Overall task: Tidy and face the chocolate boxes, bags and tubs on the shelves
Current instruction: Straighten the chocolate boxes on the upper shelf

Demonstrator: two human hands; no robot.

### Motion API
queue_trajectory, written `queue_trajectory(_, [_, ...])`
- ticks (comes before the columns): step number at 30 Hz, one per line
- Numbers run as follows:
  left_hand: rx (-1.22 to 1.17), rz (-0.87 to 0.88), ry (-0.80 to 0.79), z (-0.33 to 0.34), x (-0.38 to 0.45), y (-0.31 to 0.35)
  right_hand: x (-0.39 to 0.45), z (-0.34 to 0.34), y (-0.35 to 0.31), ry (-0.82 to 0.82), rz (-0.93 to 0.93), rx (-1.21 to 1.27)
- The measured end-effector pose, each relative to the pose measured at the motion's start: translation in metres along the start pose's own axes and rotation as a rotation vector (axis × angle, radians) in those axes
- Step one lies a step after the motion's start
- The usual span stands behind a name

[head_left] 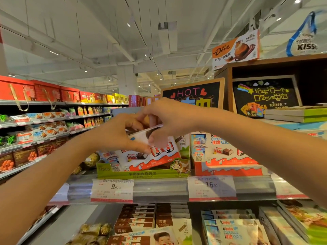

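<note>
Kinder chocolate box (155, 147) sits tilted at frame centre, above the green display tray (141, 171) on the upper shelf (169, 190). Head view: left hand (120, 133) and right hand (169, 119) both have fingers curled round its top edge. Judged step: seating and facing this box. Next move calls for lowering it upright into the tray. Neighbouring red Kinder tray (228, 167) crowds the right; price tags (113, 190) hang below.

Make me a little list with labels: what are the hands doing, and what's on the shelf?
left hand: grips the white-and-red chocolate box from the left
right hand: holds the same box from above
box: tilted, lifted above the green display tray
beside it: red display box
price tags: 9.90 and 16.90
</note>
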State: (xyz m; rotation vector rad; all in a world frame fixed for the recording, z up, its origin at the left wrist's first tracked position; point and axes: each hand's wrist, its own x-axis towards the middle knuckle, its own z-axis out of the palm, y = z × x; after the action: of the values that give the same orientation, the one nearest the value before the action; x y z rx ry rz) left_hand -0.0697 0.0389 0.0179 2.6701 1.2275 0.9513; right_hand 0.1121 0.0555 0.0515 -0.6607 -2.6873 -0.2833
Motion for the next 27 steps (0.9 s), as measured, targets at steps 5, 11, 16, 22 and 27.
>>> queue_trajectory(5, [-0.018,0.008,-0.098,-0.005,-0.001,0.002,-0.027,-0.025,0.015,-0.021,0.071,-0.023])
queue_trajectory(11, [0.095,-0.047,0.082,0.007,0.008,0.002,-0.075,-0.054,0.048,-0.051,0.264,0.095])
queue_trajectory(16, [0.285,0.043,0.155,0.022,0.015,0.003,-0.112,-0.068,0.071,-0.040,0.370,0.099])
queue_trajectory(22, [0.164,0.024,0.011,0.020,0.020,0.002,-0.141,-0.063,0.083,-0.075,0.459,0.104])
queue_trajectory(27, [0.127,-0.022,-0.014,0.020,0.022,0.002,-0.148,-0.047,0.085,-0.112,0.480,0.077])
